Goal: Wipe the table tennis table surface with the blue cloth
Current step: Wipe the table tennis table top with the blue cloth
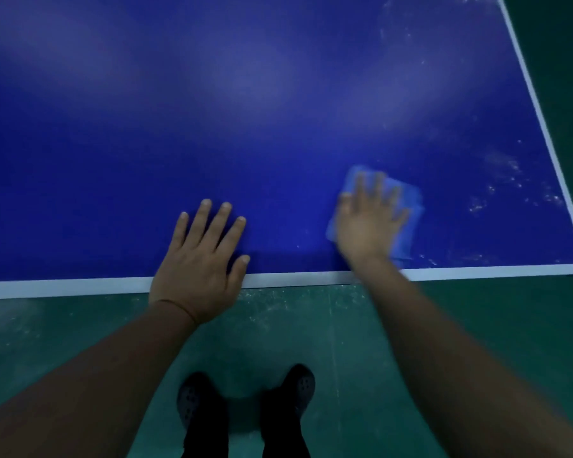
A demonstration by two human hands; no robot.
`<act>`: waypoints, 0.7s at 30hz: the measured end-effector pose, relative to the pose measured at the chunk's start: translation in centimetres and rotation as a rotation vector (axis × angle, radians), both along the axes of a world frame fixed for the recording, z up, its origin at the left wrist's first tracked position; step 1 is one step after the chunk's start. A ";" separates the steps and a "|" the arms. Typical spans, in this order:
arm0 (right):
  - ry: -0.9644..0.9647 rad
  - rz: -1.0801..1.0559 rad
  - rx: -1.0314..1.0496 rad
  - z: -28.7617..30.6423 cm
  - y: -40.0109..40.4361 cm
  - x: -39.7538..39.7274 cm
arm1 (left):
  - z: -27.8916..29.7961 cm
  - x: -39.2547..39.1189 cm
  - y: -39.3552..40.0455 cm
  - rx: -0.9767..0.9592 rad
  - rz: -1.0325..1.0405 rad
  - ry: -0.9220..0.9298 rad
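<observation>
The dark blue table tennis table point(245, 110) fills the upper part of the view, with white lines along its near and right edges. My right hand point(368, 219) presses flat, fingers spread, on a folded light blue cloth point(409, 206) near the table's near right corner; hand and cloth are blurred by motion. My left hand point(202, 259) rests flat on the table at its near edge, fingers straight and apart, holding nothing. White dust specks point(506, 180) lie on the surface to the right of the cloth and toward the far right corner.
Below the table edge is a green floor point(477, 325) with pale scuff marks. My two feet in dark perforated shoes point(245, 398) stand close to the table. More green floor shows past the table's right edge.
</observation>
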State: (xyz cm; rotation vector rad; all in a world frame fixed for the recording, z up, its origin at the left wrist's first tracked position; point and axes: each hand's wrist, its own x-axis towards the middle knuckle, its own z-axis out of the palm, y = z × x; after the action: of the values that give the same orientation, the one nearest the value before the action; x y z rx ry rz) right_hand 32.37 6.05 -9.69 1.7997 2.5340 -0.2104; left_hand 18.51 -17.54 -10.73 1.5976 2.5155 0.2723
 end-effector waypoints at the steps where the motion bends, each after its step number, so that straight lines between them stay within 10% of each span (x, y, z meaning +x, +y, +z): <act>1: 0.000 0.198 0.034 -0.5 -2.6 -1.1 | 0.0 0.0 0.0 -0.003 0.009 0.004; 5: -0.008 0.618 -0.019 -0.7 -4.5 2.2 | 0.1 0.0 0.2 -0.022 0.029 0.018; 13: -0.023 -0.231 -0.060 0.7 6.1 11.8 | 0.1 0.2 0.3 -0.030 0.034 0.023; 18: -0.096 0.842 -0.041 -0.3 0.6 7.2 | 0.0 0.2 0.2 -0.035 0.042 0.006; 21: -0.112 0.798 -0.027 0.2 5.1 7.1 | 0.0 0.1 0.2 -0.039 0.046 0.014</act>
State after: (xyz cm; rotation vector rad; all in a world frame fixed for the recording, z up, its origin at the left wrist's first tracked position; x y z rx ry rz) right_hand 39.48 11.15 -9.53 0.6516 2.8862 -0.1079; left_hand 18.62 -17.34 -10.72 1.5346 2.5536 0.2163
